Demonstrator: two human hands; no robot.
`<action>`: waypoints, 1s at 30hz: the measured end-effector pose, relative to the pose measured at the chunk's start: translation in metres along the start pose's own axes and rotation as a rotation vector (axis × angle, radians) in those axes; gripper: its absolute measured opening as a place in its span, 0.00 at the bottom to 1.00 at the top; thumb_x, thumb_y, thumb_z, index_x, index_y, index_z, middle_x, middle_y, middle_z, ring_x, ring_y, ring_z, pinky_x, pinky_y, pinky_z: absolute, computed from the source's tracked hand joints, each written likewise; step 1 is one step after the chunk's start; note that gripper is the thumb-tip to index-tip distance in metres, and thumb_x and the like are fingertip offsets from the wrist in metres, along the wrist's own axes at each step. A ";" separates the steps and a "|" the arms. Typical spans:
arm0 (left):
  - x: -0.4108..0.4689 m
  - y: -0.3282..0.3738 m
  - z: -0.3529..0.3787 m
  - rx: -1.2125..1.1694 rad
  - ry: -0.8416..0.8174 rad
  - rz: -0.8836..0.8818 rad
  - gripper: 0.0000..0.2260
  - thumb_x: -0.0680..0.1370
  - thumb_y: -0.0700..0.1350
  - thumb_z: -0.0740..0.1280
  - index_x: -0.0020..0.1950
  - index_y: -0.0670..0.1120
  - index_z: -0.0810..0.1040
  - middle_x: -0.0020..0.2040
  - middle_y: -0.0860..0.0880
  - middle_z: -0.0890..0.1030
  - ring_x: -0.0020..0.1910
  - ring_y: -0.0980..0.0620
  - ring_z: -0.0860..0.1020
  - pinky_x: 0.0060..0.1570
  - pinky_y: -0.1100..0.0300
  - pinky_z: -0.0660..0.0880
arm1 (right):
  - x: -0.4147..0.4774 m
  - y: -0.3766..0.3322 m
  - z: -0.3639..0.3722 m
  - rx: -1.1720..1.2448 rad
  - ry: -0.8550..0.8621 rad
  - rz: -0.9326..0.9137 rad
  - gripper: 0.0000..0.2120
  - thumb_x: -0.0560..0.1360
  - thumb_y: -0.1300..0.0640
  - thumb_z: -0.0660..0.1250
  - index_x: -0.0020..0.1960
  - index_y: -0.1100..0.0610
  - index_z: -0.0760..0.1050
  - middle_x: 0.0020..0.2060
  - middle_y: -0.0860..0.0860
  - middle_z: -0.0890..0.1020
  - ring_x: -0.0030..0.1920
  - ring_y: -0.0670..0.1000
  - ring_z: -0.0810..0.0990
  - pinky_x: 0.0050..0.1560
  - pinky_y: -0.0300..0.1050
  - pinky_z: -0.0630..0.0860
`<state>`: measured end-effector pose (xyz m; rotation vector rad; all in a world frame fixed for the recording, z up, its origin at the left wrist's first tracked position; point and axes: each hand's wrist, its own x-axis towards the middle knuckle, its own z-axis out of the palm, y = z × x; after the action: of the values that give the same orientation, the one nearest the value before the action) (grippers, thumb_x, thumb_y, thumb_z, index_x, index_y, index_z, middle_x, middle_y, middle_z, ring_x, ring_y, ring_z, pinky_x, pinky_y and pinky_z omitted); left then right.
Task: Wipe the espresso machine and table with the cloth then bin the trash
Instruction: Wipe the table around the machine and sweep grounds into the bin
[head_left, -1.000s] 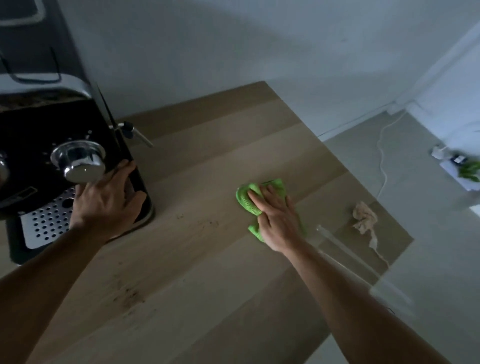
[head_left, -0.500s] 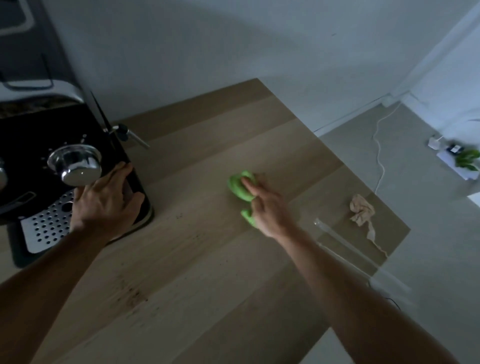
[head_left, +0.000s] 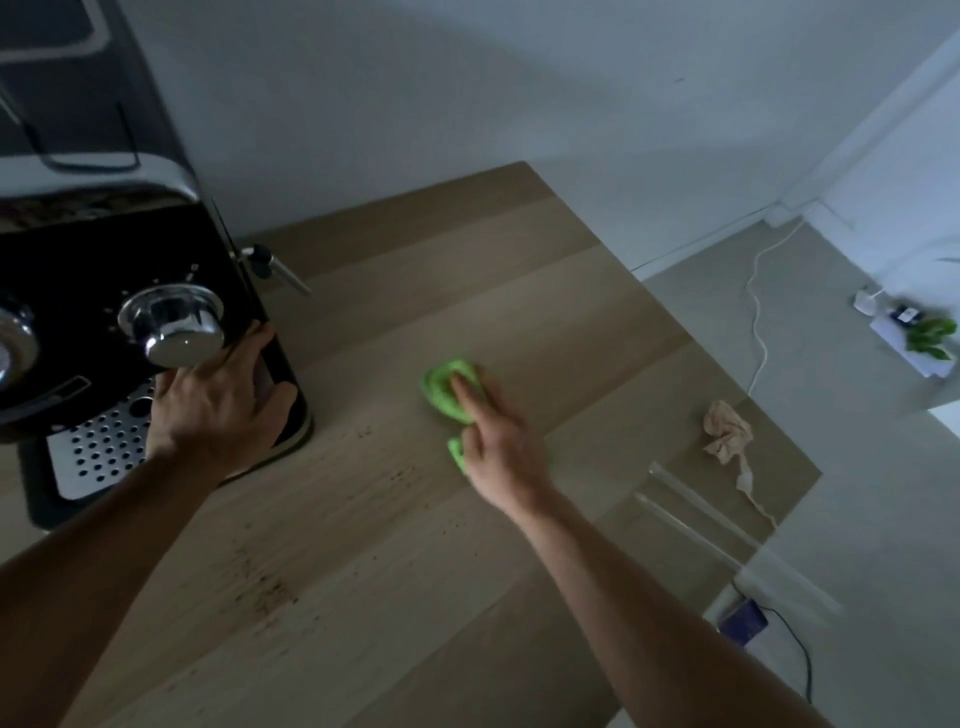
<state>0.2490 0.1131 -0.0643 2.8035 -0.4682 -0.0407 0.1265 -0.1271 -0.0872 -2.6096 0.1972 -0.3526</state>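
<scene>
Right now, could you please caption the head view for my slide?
Right hand presses green cloth onto table; left hand rests on espresso machine; crumpled paper nearby.

**Dim room, pale light from the right**

The scene is dim, with a bluish-grey cast. The brightest parts are at the right, where the floor (head_left: 727, 322) is palest. The wall (head_left: 415, 78) darkens toward the left. Shadows on the table (head_left: 395, 597) are soft and faint. Small glints sit on the chrome of the espresso machine (head_left: 171, 322), while its black body loses detail in the gloom. The right hand (head_left: 498, 447) and the cloth (head_left: 441, 387) are smeared by motion blur. Straight lines bow near the edges, and everything looks soft and slightly grainy.
</scene>
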 end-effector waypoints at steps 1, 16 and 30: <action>0.000 0.000 0.000 -0.001 0.000 -0.003 0.35 0.68 0.61 0.51 0.73 0.48 0.66 0.67 0.43 0.74 0.62 0.36 0.72 0.64 0.42 0.64 | 0.010 0.014 -0.009 -0.009 0.046 0.039 0.26 0.68 0.58 0.54 0.64 0.62 0.74 0.62 0.64 0.76 0.60 0.62 0.77 0.62 0.44 0.67; 0.002 -0.002 0.002 -0.012 -0.039 -0.028 0.36 0.68 0.62 0.49 0.75 0.51 0.63 0.66 0.43 0.75 0.63 0.38 0.71 0.65 0.44 0.63 | -0.042 -0.031 0.024 -0.103 -0.130 0.057 0.27 0.69 0.55 0.53 0.65 0.57 0.74 0.65 0.59 0.75 0.64 0.59 0.74 0.59 0.60 0.72; 0.003 0.000 0.003 -0.011 -0.079 -0.074 0.34 0.67 0.63 0.48 0.70 0.50 0.65 0.65 0.44 0.74 0.59 0.38 0.75 0.59 0.45 0.69 | 0.059 -0.038 0.043 -0.164 -0.530 -0.434 0.25 0.78 0.56 0.59 0.74 0.48 0.60 0.76 0.49 0.55 0.76 0.50 0.49 0.74 0.55 0.47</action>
<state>0.2516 0.1116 -0.0669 2.8158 -0.3815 -0.1698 0.1977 -0.0865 -0.0925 -2.7847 -0.5450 0.2313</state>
